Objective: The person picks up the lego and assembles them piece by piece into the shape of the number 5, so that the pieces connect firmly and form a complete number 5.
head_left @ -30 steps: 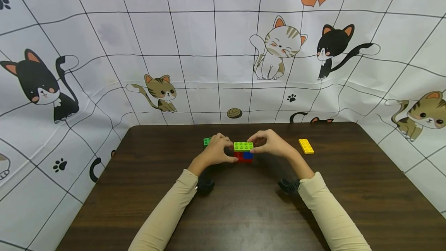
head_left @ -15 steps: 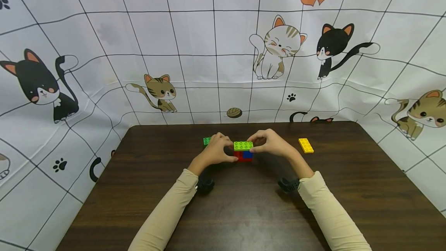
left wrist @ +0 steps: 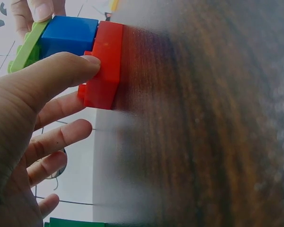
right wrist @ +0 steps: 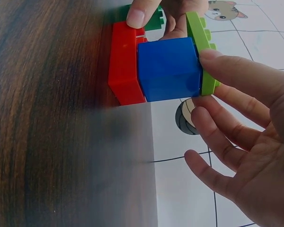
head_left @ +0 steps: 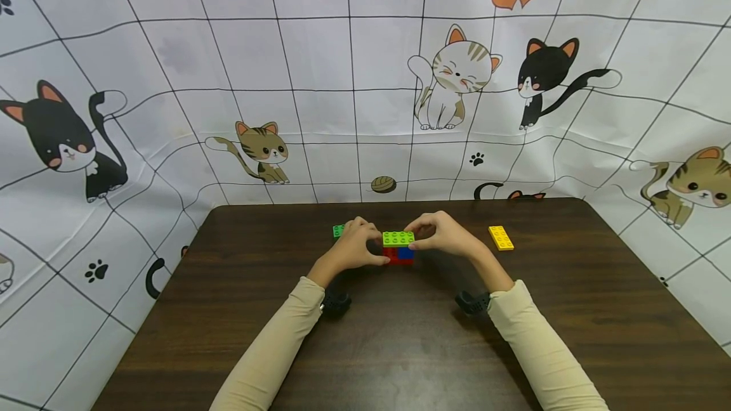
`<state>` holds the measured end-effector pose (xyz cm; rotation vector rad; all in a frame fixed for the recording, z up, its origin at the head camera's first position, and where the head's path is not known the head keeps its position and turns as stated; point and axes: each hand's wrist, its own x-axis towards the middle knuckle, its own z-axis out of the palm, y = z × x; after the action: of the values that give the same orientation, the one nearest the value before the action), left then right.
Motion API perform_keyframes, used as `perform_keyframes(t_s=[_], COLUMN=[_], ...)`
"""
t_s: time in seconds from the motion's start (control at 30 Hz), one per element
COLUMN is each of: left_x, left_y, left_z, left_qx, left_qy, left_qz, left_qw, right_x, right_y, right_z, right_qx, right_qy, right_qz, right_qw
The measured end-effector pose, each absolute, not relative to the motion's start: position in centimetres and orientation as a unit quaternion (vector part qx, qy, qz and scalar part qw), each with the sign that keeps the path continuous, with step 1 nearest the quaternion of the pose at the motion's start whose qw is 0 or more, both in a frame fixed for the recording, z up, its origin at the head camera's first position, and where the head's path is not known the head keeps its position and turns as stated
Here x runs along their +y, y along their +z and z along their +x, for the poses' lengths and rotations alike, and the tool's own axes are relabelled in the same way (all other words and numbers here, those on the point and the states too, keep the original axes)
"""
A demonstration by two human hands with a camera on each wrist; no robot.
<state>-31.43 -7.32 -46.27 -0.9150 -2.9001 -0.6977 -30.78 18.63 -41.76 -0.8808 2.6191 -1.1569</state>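
A small stack of toy building bricks stands on the table between both hands: a red brick [left wrist: 107, 66] at the bottom, a blue brick [right wrist: 169, 68] over its right part, and a thin light green brick [head_left: 398, 239] on top. My left hand [head_left: 356, 246] pinches the red brick, its thumb on the near side and a finger behind. My right hand [head_left: 442, 235] pinches the light green brick at its right end, thumb in front and fingers behind. Under the left part of the light green brick, beside the blue one, a gap shows above the red studs.
A dark green brick [head_left: 339, 231] lies behind the left hand, partly hidden by it. A thin yellow brick [head_left: 500, 238] lies farther right on the brown wooden table [head_left: 400, 347]. A white sheet [head_left: 320, 56] printed with cats hangs behind the table's far edge.
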Motion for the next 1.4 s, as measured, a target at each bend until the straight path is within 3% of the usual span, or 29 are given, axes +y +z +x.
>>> perform_keyframes(t_s=[1.4], left_x=[-7.31], left_y=[-46.51], left_z=[-31.54], left_qx=[-0.929], left_qy=[-0.226], left_qz=[-0.293], left_qw=[0.008], right_x=[18.71], right_y=[-42.07], right_z=[-31.07], right_qx=[0.861], right_qy=[-0.400], right_qz=[-0.309], right_qw=[0.061])
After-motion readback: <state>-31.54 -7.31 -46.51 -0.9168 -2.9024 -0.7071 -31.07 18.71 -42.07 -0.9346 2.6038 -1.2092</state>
